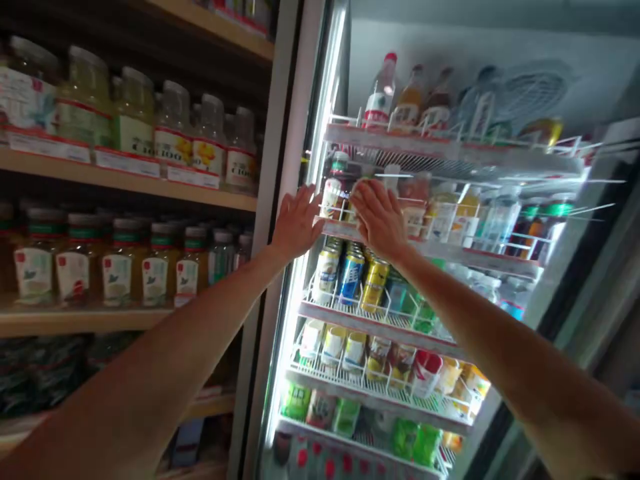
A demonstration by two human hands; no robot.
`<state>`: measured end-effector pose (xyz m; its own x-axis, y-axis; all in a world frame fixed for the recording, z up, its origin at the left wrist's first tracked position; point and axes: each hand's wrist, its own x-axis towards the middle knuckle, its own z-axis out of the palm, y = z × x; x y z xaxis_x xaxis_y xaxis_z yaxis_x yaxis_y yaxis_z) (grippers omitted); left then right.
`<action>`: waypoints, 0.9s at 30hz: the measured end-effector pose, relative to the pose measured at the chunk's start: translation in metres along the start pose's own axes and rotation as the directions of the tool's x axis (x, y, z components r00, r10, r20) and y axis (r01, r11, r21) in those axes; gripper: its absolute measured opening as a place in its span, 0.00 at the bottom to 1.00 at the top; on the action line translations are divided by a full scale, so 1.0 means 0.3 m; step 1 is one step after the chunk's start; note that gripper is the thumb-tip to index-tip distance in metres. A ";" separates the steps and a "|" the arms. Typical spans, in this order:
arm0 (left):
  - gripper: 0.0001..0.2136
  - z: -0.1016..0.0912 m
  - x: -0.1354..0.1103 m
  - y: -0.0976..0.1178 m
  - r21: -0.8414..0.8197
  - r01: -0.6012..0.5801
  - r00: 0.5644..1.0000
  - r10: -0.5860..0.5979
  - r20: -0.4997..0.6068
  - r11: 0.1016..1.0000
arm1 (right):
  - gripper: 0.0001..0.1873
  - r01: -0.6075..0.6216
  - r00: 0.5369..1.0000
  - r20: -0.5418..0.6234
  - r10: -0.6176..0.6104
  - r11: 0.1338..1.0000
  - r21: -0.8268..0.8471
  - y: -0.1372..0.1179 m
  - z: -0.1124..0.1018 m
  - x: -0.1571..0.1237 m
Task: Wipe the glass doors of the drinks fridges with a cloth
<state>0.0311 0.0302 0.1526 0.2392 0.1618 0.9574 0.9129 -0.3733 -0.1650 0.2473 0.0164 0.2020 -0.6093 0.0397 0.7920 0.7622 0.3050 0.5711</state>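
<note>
Both my arms reach up into an open lit drinks fridge point(300, 133). My left hand point(296, 223) is spread, fingers apart, at the fridge's left edge beside a white-labelled bottle point(331, 193) on the second wire shelf point(450, 250). My right hand point(379, 217) lies with fingers stretched over bottles on that same shelf; whether it holds one is hidden behind the hand. Just below stand cans point(351, 273), green, blue and yellow.
Wooden shelves point(125, 180) on the left carry rows of bottled drinks with price tags. The fridge has several wire shelves of bottles, cups and cans. The open fridge door point(575, 280) stands at the right.
</note>
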 end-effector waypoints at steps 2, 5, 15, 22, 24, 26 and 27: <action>0.24 -0.027 -0.021 -0.015 0.002 -0.014 0.997 0.013 0.081 1.000 | 0.23 0.051 0.994 0.092 -0.056 0.997 0.061 -0.021 -0.020 0.011; 0.24 -0.059 -0.063 -0.043 -0.006 -0.030 0.980 0.030 0.195 1.000 | 0.25 -0.237 0.970 0.072 0.234 0.971 0.044 0.041 -0.060 0.067; 0.24 -0.067 -0.233 -0.035 -0.023 0.016 0.948 -0.008 0.317 1.000 | 0.24 0.105 0.969 0.197 -0.150 0.970 0.222 -0.239 0.055 -0.171; 0.24 -0.057 -0.282 0.012 -0.022 0.061 0.933 -0.050 0.355 0.998 | 0.27 -0.190 0.980 0.094 0.176 0.967 0.171 -0.115 0.013 -0.160; 0.24 -0.048 -0.295 0.051 -0.034 0.066 0.937 -0.050 0.346 0.997 | 0.26 -0.234 0.971 0.079 0.224 0.959 0.158 -0.115 0.006 -0.201; 0.24 -0.033 -0.319 0.101 -0.057 0.051 0.942 -0.029 0.334 0.997 | 0.25 -0.173 0.979 0.147 0.144 0.963 0.206 -0.168 0.012 -0.306; 0.24 -0.024 -0.335 0.129 -0.072 0.036 0.944 -0.010 0.330 0.997 | 0.25 -0.109 0.978 0.203 0.058 0.962 0.250 -0.201 0.020 -0.367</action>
<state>0.0400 -0.0070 0.0517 0.3255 0.4583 0.8270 0.8947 -0.4322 -0.1127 0.2671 -0.0007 0.0789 -0.5957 0.2494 0.7635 0.7450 0.5267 0.4093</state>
